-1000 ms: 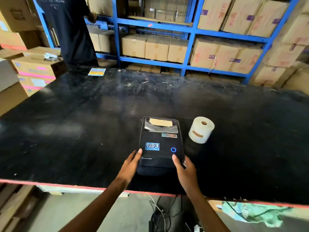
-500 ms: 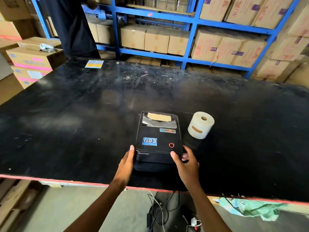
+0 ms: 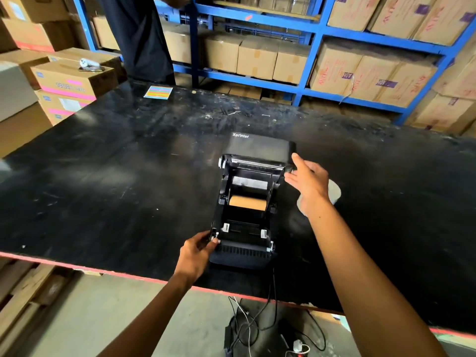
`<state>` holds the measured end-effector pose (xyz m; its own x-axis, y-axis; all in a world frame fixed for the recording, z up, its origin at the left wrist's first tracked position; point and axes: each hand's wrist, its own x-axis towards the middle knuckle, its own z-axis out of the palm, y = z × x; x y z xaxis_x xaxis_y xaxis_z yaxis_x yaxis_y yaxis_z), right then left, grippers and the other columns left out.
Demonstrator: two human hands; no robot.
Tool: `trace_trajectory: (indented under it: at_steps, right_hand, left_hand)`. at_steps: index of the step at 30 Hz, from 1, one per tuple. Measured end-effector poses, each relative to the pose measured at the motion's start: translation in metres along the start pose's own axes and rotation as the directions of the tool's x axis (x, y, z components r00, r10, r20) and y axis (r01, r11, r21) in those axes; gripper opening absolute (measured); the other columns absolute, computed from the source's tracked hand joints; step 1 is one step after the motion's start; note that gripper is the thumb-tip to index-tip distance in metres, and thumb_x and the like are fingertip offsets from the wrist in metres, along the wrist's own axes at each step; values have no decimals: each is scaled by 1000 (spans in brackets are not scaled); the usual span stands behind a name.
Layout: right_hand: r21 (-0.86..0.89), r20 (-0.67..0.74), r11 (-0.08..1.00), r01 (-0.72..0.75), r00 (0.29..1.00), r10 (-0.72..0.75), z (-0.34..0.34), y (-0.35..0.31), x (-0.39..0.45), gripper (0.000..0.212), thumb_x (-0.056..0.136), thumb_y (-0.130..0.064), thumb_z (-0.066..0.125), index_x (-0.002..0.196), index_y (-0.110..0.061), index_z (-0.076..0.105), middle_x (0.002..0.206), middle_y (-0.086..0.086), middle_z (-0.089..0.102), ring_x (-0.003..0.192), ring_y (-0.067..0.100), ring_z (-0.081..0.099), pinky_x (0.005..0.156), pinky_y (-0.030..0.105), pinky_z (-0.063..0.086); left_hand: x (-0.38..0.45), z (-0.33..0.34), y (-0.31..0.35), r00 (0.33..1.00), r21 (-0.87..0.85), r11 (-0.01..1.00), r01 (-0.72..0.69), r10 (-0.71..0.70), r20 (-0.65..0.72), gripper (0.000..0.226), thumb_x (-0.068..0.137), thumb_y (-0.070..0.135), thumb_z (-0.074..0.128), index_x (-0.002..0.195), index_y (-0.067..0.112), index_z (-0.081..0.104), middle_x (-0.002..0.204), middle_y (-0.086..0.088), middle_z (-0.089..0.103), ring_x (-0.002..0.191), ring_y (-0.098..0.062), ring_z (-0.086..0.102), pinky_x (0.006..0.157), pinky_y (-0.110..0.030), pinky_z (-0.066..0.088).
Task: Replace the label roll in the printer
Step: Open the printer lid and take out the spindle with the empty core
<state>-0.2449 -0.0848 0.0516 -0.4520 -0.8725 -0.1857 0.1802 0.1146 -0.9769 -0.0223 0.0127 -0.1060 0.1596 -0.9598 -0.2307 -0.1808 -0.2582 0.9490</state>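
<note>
Nearest us, below the table's (image 3: 77, 191) red near edge, we see cables (image 3: 257, 328) lying on the floor. Just inside that edge our left hand (image 3: 197, 253) grips the front left corner of the printer (image 3: 242, 256), its fingers (image 3: 210, 238) closed on the black casing. The printer stands open on the near middle of the table, and in its bay a bare brown cardboard core (image 3: 247, 202) sits across between the holders. Farther back the lid (image 3: 260, 150) stands raised, marked Xprinter. Our right hand (image 3: 309, 184) is at the lid's right side, fingers (image 3: 298, 161) spread apart, tips touching or just beside the lid; we cannot tell which. Behind that hand, just right of the printer, the white label roll (image 3: 334, 192) rests on the table, mostly hidden. At the far left edge lies a striped sticker sheet (image 3: 158, 92), and a person in dark clothes (image 3: 141, 34) stands beyond it by blue shelving (image 3: 309, 29) of cartons.
</note>
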Motion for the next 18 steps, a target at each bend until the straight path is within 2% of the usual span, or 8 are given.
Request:
trace_trajectory:
  at_steps: [3,5,7,9,11,13,15,18]
  right_hand:
    - [-81,128,996,29,992,-19,7,-4,13,49,86,-25,66,129,-5,51,110,13,65,72,17,67,70,26,57]
    - [-125,233,991,51,972,-21,11,-4,20,53,88,-23,64,136,-10,44,135,12,54,77,20,67,72,27,55]
    - [-167,296,982,87,954,-34,13,-3,29,56,89,-21,62,140,-12,41,143,10,45,85,22,67,74,28,54]
    - [-148,298,981,127,951,-78,12,2,34,53,89,-19,61,139,-12,42,144,10,45,90,23,66,78,30,52]
    - [-109,215,971,211,959,-184,7,15,33,44,89,-15,61,131,-11,49,137,11,52,85,20,67,78,30,52]
    - [-223,137,931,288,955,-263,-1,40,29,37,86,-15,64,121,-10,55,123,14,61,81,18,64,79,33,53]
    - [-456,290,832,316,937,-197,-10,68,20,47,81,-26,70,123,-13,55,120,9,60,93,19,60,84,34,52]
    - [-725,508,502,472,858,-75,-20,100,20,67,70,-37,77,130,-18,53,122,8,56,114,26,50,98,41,43]
  left_hand:
    - [2,-2,-3,1000,-3,1000,-16,16,6,35,86,14,68,120,5,63,104,-7,71,92,-11,67,73,-6,50]
    - [5,-5,-6,1000,-14,1000,-16,16,17,34,85,11,69,118,3,64,102,-9,72,88,-6,67,72,-5,51]
    - [8,-7,-7,999,-16,1000,-12,12,34,34,83,10,70,116,3,64,102,-9,73,90,-10,68,74,-8,53]
    - [9,-9,-8,999,-18,1000,-1,2,38,33,82,12,72,114,6,66,99,-5,73,94,-15,69,74,-9,54]
    - [10,-10,-9,999,-25,1000,0,1,41,30,82,12,72,111,10,66,97,-1,73,93,-12,70,73,-9,53]
    - [9,-10,-9,999,-35,999,1,1,49,25,82,10,71,106,15,66,97,2,73,90,-7,70,73,-9,53]
    - [9,-10,-9,998,-42,999,3,0,60,23,82,9,71,102,19,65,97,3,73,86,-3,70,72,-8,53]
    - [10,-12,-8,998,-49,999,-1,4,70,24,82,8,71,102,19,65,97,3,73,87,-3,71,71,-9,53]
